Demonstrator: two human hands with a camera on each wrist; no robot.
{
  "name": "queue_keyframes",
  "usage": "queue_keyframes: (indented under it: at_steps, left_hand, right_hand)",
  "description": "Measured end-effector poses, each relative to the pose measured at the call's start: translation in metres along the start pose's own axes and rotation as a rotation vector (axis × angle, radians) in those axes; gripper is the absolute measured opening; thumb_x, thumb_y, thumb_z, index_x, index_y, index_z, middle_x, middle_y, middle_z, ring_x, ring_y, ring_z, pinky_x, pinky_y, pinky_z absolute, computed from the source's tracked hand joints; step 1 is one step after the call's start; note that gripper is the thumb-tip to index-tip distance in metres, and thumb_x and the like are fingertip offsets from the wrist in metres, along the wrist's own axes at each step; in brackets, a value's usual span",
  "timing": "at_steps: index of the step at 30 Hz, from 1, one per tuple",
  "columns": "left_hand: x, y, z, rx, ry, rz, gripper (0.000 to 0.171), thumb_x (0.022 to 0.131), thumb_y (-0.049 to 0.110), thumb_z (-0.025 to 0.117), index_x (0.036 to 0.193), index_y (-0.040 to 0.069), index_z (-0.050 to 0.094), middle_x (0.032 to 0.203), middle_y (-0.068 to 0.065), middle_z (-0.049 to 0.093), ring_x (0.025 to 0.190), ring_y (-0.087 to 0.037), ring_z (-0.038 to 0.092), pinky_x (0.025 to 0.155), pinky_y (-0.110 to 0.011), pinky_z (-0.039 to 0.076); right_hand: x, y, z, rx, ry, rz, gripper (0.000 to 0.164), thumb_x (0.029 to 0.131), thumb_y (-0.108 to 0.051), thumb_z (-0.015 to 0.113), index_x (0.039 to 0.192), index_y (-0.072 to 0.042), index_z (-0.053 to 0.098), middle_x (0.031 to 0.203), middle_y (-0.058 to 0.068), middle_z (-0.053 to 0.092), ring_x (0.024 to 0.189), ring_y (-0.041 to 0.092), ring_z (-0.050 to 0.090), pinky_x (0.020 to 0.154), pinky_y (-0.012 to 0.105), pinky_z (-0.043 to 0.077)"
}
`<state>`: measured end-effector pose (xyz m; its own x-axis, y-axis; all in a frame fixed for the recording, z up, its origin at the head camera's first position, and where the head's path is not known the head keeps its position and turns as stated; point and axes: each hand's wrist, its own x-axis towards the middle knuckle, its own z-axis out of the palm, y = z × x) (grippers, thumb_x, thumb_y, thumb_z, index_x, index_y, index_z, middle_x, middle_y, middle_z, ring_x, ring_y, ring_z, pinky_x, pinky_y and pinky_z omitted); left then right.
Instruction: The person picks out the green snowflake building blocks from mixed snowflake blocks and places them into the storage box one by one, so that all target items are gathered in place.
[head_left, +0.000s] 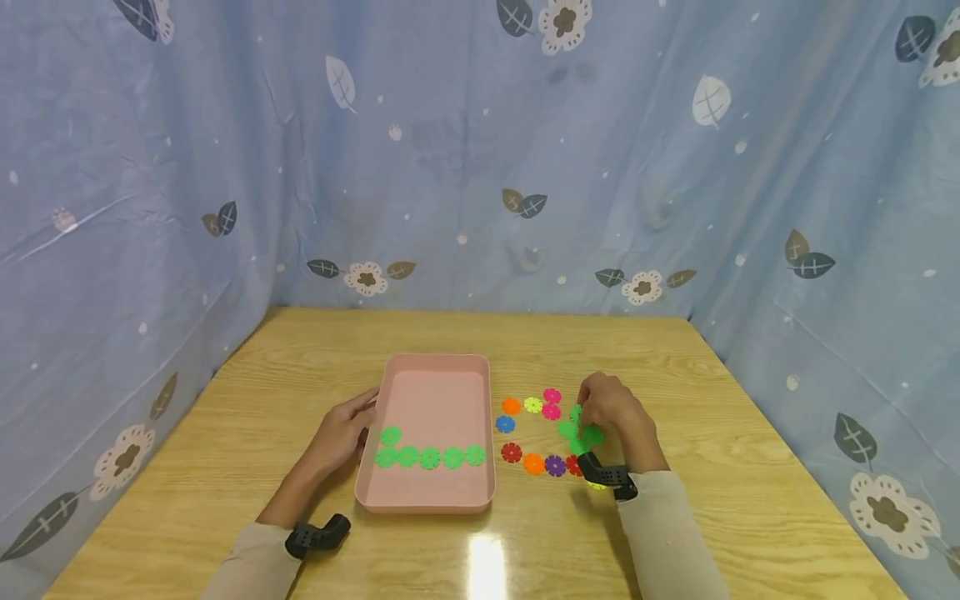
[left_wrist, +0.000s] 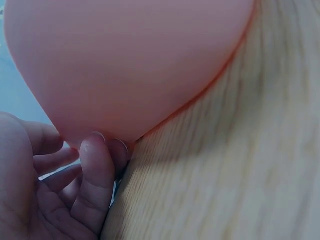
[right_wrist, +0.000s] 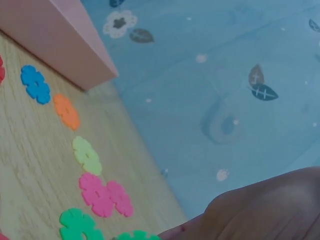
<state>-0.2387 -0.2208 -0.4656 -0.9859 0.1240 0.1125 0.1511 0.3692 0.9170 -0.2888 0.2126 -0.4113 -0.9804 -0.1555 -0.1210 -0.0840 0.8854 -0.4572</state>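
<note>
A shallow pink tray (head_left: 438,507) lies in front, with several green flower-shaped discs (head_left: 430,458) in a row near its close end and another above the row's left end. At the tray's left side my left hand (head_left: 341,429) holds the edge, the thumb against the outer wall in the left wrist view. My right hand (head_left: 611,408) is bent down over a small cluster of green flower discs (head_left: 567,429) right of the tray. One green disc (head_left: 576,414) shows right at its fingers. The fingertips are hidden, so I cannot tell whether they pinch it.
Between tray and right hand, loose flower discs lie on the wooden table (head_left: 600,342): orange (head_left: 511,406), blue (head_left: 506,424), yellow (head_left: 532,405), pink (head_left: 551,412), red (head_left: 512,452) and purple (head_left: 555,466). A blue patterned curtain (head_left: 465,167) hangs behind and along both sides.
</note>
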Motion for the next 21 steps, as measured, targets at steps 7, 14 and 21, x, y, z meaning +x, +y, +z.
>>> queue_keyframes:
  at_steps: [7,14,21]
  left_hand:
    - [0.0004,-0.0016,0.0002,-0.016,-0.014,-0.014,0.046,0.101,0.023,0.041,0.146,0.013,0.036,0.123,-0.019,0.059,0.058,-0.025,0.062,0.048,-0.037,0.053]
    - [0.0013,-0.0041,-0.0004,-0.01,-0.017,-0.003,0.046,0.101,0.023,0.041,0.146,0.012,0.036,0.124,-0.021,0.058,0.06,-0.025,0.062,0.048,-0.037,0.053]
    - [0.0021,-0.0065,-0.0014,-0.002,-0.012,-0.008,0.046,0.101,0.025,0.041,0.146,0.015,0.037,0.13,-0.019,0.054,0.063,-0.026,0.064,0.049,-0.039,0.054]
  right_hand:
    - [0.0017,0.0,-0.0017,-0.041,0.001,-0.057,0.015,0.084,0.0,0.057,0.091,-0.003,0.07,0.094,0.01,0.063,0.077,0.022,0.056,0.065,0.036,0.051]
    - [-0.0003,0.001,-0.0031,-0.009,0.04,-0.103,0.019,0.082,0.0,0.051,0.092,-0.001,0.068,0.088,0.01,0.062,0.067,0.02,0.05,0.057,0.031,0.045]
    - [-0.0001,-0.0028,-0.007,0.054,0.069,-0.154,0.014,0.08,0.001,0.051,0.08,-0.006,0.063,0.065,0.005,0.054,0.053,0.016,0.042,0.052,0.029,0.038]
